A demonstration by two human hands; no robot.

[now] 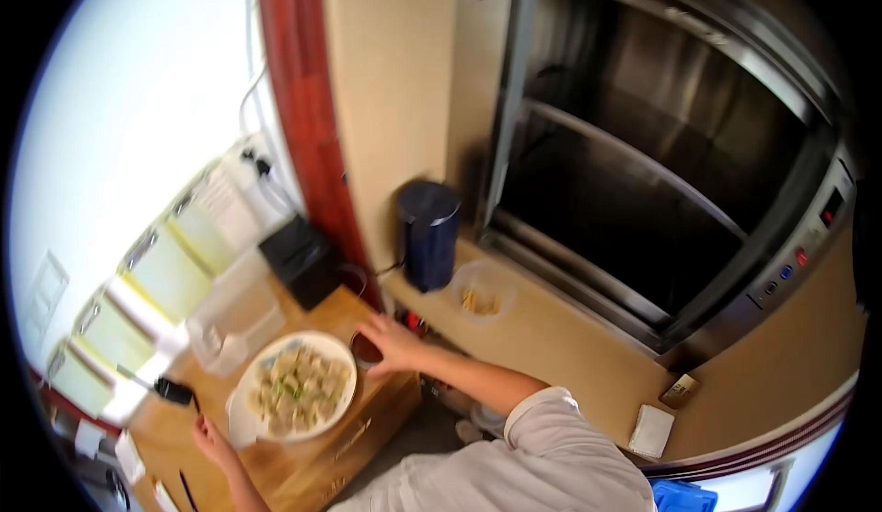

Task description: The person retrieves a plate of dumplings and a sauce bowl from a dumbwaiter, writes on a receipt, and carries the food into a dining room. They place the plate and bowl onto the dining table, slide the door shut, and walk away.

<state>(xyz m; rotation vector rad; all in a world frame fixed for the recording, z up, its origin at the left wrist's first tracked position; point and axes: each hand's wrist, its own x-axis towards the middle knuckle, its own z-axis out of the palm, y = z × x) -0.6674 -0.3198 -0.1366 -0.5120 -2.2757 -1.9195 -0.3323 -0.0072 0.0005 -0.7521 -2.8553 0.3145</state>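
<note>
A white plate (303,386) of dumplings with green garnish sits on a wooden table (354,438). At its right side my right hand (393,345) has its fingers round the rim of a small bowl of dark red sauce (367,350). My left hand (213,442) is left of the plate, fingers closed at the lower end of a thin dark piece. That piece runs up to a black object (173,390); what it is remains unclear.
Behind the plate are a clear plastic container (234,324) and a black box (300,259). A dark blue canister (429,236) and a clear bowl (481,291) stand on the counter (560,347), beside an open metal-framed compartment (634,144).
</note>
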